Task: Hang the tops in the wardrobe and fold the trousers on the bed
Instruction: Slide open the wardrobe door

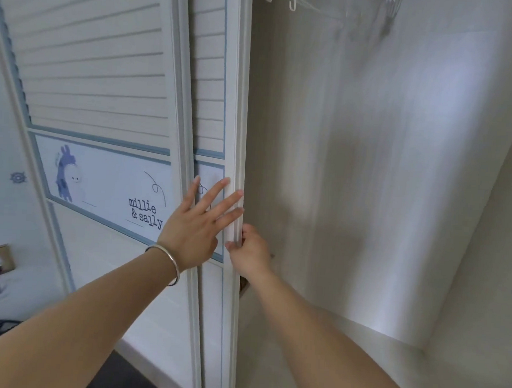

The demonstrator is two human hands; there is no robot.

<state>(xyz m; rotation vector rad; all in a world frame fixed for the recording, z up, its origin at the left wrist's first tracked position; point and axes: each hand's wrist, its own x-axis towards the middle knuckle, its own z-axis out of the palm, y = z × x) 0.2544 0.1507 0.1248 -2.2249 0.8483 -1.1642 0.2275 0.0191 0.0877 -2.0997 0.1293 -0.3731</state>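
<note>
At the wardrobe's sliding door [232,133], left hand [193,229] pressed flat, grip released, right hand [250,248] grasping its edge: opening step, no tops or trousers visible, next fetch a top for the hangers [392,5] above.

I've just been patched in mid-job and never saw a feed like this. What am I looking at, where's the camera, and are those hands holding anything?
No machine here: a person's two bare arms, filmed by one wide-angle camera on their head, looking forward and down. The left hand, with a bracelet on its wrist, lies flat with straight fingers on the sliding wardrobe door. The right hand grips that door's edge. Right of it, the wardrobe interior is open; white hangers show at the top. No clothes are in view.
</note>
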